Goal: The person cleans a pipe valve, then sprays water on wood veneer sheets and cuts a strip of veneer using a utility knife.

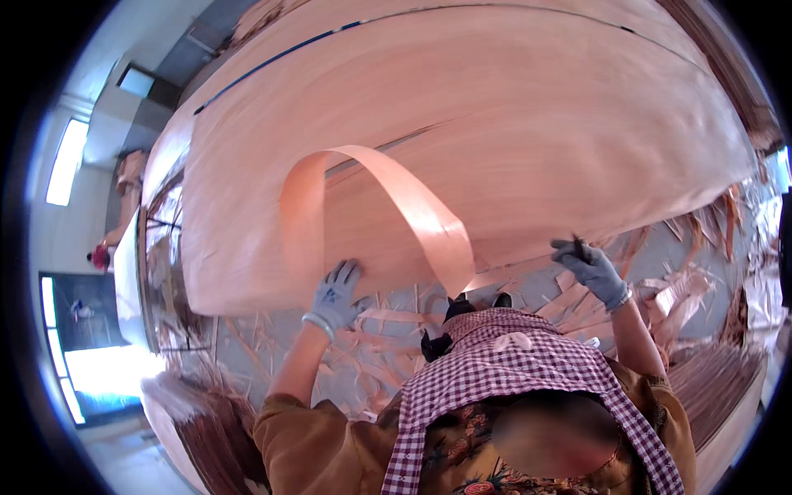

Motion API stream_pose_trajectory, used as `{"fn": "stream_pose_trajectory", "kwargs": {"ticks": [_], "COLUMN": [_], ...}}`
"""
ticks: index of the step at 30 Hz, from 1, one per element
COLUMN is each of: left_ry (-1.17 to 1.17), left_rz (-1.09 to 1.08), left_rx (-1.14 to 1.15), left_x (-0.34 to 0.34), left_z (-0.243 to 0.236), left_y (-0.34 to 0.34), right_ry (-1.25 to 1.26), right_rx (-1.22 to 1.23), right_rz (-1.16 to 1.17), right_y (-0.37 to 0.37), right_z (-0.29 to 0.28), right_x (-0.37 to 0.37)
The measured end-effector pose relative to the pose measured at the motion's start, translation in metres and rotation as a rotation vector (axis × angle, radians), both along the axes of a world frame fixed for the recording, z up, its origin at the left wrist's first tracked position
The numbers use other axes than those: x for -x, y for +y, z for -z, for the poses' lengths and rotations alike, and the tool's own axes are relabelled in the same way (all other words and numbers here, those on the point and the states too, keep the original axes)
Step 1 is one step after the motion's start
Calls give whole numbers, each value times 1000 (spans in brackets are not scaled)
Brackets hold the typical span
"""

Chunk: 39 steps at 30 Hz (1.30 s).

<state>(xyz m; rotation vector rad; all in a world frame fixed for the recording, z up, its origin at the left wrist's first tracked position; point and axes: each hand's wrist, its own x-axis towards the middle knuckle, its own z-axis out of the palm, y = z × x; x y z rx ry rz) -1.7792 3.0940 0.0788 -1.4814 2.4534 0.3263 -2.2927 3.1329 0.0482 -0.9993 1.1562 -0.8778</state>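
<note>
A large, pale pinkish wood veneer sheet (528, 157) lies spread in front of me, with a dark split near its middle. My left hand (334, 299), in a grey glove, rests on its near edge, fingers stretched out. Beside that hand, a long veneer strip (384, 177) rises in a loop and bends down to the near edge before my body. Farther right, my gloved right hand (592, 271) is closed at the sheet's near edge. A small dark tool (580, 247) pokes out from its fingers; its exact kind is hard to make out.
Torn veneer scraps (379, 330) litter the grey floor around me. A long thin blue-and-black rod (289, 54) lies across the far side of the sheet. Veneer stacks stand at lower left (210, 429) and lower right (714, 388). Another person in red (101, 257) is far left.
</note>
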Motion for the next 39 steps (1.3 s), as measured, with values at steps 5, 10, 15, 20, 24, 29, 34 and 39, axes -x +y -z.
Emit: {"fn": "stream_pose_trajectory", "kwargs": {"ticks": [5, 10, 15, 20, 24, 29, 34, 39], "left_ry": [71, 571, 1899, 1577, 1668, 2005, 1933, 2070], "left_rz": [-52, -362, -835, -767, -630, -461, -224, -439], "left_rx": [-92, -262, -894, -691, -488, -439, -229, -307], "left_x": [-7, 10, 25, 46, 38, 47, 16, -20], "left_z": [0, 3, -19, -26, -46, -133, -171, -118], "left_y": [4, -17, -58, -99, -132, -175, -214, -243], "right_ry": [423, 487, 111, 158, -34, -201, -91, 353], "right_rx": [477, 291, 105, 235, 205, -64, -61, -194], "right_rz": [-418, -476, -350, -404, -218, -298, -509, -311], "right_y": [-49, -67, -67, -80, -93, -93, -67, -34], "right_z": [-13, -10, 9, -5, -24, -37, -20, -64], "right_x": [-119, -189, -216, -238, -239, -231, -246, -125]}}
